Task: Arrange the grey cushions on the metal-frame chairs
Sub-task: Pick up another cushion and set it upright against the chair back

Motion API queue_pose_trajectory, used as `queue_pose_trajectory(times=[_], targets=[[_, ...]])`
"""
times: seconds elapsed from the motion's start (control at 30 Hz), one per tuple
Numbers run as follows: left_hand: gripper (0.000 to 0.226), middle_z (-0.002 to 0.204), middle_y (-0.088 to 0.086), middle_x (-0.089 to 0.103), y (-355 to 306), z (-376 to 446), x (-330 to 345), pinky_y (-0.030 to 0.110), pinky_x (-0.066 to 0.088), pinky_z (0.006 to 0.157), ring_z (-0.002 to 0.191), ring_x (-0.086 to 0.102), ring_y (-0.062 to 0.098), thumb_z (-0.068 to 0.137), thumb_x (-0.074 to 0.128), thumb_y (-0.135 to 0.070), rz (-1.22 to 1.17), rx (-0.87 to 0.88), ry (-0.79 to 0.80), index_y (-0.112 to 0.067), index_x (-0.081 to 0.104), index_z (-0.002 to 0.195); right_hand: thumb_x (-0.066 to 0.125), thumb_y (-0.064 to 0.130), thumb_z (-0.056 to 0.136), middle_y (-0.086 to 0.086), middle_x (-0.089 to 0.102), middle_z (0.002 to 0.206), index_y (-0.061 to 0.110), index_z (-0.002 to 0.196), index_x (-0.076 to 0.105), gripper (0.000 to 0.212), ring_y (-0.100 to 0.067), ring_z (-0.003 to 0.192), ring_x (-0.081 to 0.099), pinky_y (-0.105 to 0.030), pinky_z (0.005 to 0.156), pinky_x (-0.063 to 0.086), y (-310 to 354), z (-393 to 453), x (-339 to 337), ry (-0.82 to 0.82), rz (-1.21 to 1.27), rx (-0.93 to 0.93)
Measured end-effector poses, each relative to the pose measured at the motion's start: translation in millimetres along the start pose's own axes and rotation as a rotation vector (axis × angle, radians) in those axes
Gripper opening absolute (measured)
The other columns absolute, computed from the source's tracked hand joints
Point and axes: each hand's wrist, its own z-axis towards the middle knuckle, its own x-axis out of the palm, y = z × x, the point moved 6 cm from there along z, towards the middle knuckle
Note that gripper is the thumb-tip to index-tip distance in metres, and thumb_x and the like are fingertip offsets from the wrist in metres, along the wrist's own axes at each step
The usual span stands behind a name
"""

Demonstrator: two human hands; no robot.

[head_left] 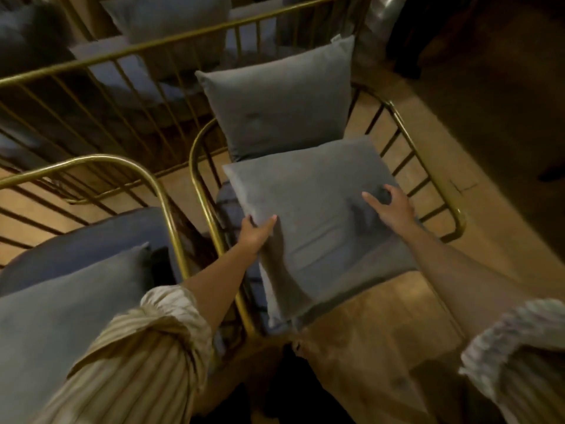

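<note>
A grey cushion lies flat over the seat of a gold metal-frame chair in the middle of the view. My left hand grips its left edge, thumb on top. My right hand presses on its right side with the fingers spread and curled into the fabric. A second grey cushion stands upright against the chair's back. To the left, another gold-frame chair holds a grey cushion on a dark blue seat pad.
Behind the chairs runs a long gold railing with more grey cushions beyond it. The floor is brown and bare in front of the middle chair. Darkness covers the right side.
</note>
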Motion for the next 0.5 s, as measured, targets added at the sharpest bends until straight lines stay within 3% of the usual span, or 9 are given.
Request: queue_pose_trajectory(times=[0.1, 0.2, 0.33, 0.43, 0.5], targets=[[0.101, 0.152, 0.006, 0.044, 5, 12, 7, 0.052, 0.041, 0.112, 0.135, 0.047, 0.034, 0.073, 0.082, -0.051, -0.077, -0.103, -0.083, -0.018, 0.029, 0.153, 0.063, 0.091, 0.052, -0.007, 0.052, 0.145, 0.017, 0.145, 0.043, 0.120, -0.032, 0.132, 0.051, -0.049, 0.107, 0.045, -19, 38, -12, 0.069, 0.199, 0.085], [0.105, 0.155, 0.006, 0.039, 10, 14, 13, 0.053, 0.032, 0.117, 0.141, 0.039, 0.034, 0.072, 0.081, -0.056, -0.101, -0.216, -0.039, -0.022, 0.025, 0.154, 0.071, 0.076, 0.064, -0.006, 0.048, 0.148, 0.018, 0.149, 0.036, 0.108, -0.031, 0.130, 0.051, -0.042, 0.100, 0.046, -20, 46, -13, 0.133, 0.276, 0.170], [0.108, 0.155, 0.006, 0.040, 12, 15, 16, 0.054, 0.027, 0.119, 0.142, 0.037, 0.033, 0.070, 0.078, -0.063, -0.135, -0.260, 0.022, -0.021, 0.026, 0.154, 0.070, 0.076, 0.066, -0.009, 0.048, 0.148, 0.015, 0.147, 0.038, 0.107, -0.035, 0.130, 0.051, -0.040, 0.093, 0.044, -32, 58, -11, 0.150, 0.265, 0.240], [0.131, 0.149, 0.004, 0.047, 8, 13, 12, 0.054, 0.029, 0.118, 0.136, 0.045, 0.032, 0.045, 0.082, -0.078, -0.166, -0.249, 0.028, -0.024, 0.030, 0.152, 0.066, 0.093, 0.042, -0.009, 0.054, 0.144, 0.012, 0.144, 0.046, 0.132, -0.034, 0.126, 0.054, -0.043, 0.104, 0.045, -35, 57, -17, 0.176, 0.350, 0.319], [0.131, 0.144, 0.003, 0.052, 0, 10, 4, 0.053, 0.032, 0.117, 0.131, 0.050, 0.030, 0.040, 0.082, -0.080, -0.219, -0.211, 0.026, -0.025, 0.036, 0.150, 0.064, 0.098, 0.033, -0.008, 0.054, 0.143, 0.012, 0.145, 0.046, 0.142, -0.033, 0.127, 0.054, -0.049, 0.111, 0.041, -35, 56, -22, 0.191, 0.398, 0.346]])
